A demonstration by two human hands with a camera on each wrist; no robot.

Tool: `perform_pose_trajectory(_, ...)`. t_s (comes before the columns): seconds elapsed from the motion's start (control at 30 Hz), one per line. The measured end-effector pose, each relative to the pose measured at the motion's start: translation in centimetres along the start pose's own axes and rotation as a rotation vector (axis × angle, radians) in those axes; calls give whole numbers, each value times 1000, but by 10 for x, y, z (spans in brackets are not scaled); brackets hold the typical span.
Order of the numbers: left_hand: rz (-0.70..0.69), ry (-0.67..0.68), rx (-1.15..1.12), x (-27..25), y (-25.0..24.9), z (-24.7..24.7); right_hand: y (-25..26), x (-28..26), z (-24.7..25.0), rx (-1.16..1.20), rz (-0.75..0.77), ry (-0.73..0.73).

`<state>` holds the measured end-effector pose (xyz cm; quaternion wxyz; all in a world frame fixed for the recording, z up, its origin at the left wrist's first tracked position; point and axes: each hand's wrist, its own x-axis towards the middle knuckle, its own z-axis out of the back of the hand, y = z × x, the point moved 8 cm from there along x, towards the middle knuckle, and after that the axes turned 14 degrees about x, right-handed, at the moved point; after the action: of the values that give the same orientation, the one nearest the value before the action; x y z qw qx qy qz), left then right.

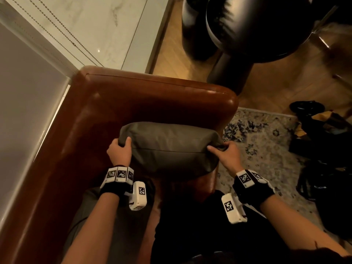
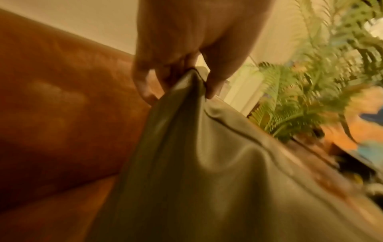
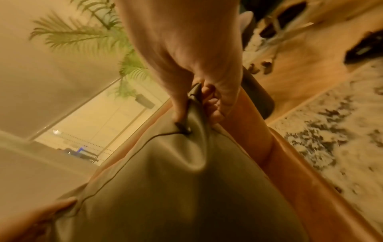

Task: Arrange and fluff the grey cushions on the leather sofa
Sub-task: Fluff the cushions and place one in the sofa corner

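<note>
Two hands grip one grey cushion (image 1: 169, 149) by its upper corners. The left hand (image 1: 119, 152) curls over the left corner, thumb on the near face. The right hand (image 1: 227, 152) pinches the bunched right corner between thumb and fingers. The cushion stands on edge on the seat of the brown leather sofa (image 1: 144, 96), in the corner by the armrest. Its long axis runs left to right across the head view, and its top seam faces up toward the camera.

The wrist views show the grips closer. In the left wrist view the cushion corner rises to a point between the thumb and the curled fingers (image 2: 143, 81), with the sofa back (image 2: 58, 106) behind. In the right wrist view the corner's dark piping is crushed in the fingers (image 3: 215, 104), and folds run down from it. Both views show a green fern-like plant (image 2: 311, 81); the head view shows its dark pot (image 1: 247, 29).

The cushion is smooth, matte, olive-grey and plump, with a thin piped seam. A patterned rug (image 1: 266, 141) lies right of the sofa on the wooden floor (image 1: 285, 88).
</note>
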<state>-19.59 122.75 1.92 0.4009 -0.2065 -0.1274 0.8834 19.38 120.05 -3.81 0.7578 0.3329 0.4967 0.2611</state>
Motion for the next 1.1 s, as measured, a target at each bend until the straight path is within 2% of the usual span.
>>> perform_pose_trajectory(0.1,18,115,-37,15,2,-7,7,4,8,-4,95,-23)
perform_pose_trajectory(0.27,170,361,-455,32,19,-15,-5,13,20,356,-87,76)
perform_pose_trajectory(0.33,197,408,-484,29,24,-19,-2,12,19,378,-105,130)
perform_pose_trajectory(0.43,147,330,-343,30,33,-21,2,11,22,262,-45,58)
perform_pose_trajectory(0.5,91,247,-224,32,32,-16,-1,8,22,190,-51,5)
perform_pose_trajectory(0.53,84,236,-234,31,29,-13,-2,7,21,187,-60,-3)
perform_pose_trajectory(0.67,56,277,-358,33,27,-9,-4,12,20,464,-118,-43)
perform_pose_trajectory(0.73,82,252,-392,40,34,-4,-2,15,17,512,-120,-14)
perform_pose_trajectory(0.8,112,195,-361,44,37,1,2,18,12,438,-95,47)
perform_pose_trajectory(0.9,119,90,-251,46,38,6,10,24,14,126,1,91)
perform_pose_trajectory(1.0,115,122,-229,43,38,1,30,19,26,-129,139,2)
perform_pose_trajectory(1.07,58,133,-121,35,24,0,52,0,6,-236,275,5)
perform_pose_trajectory(1.1,11,120,-69,28,13,-1,65,-15,-16,-323,386,53)
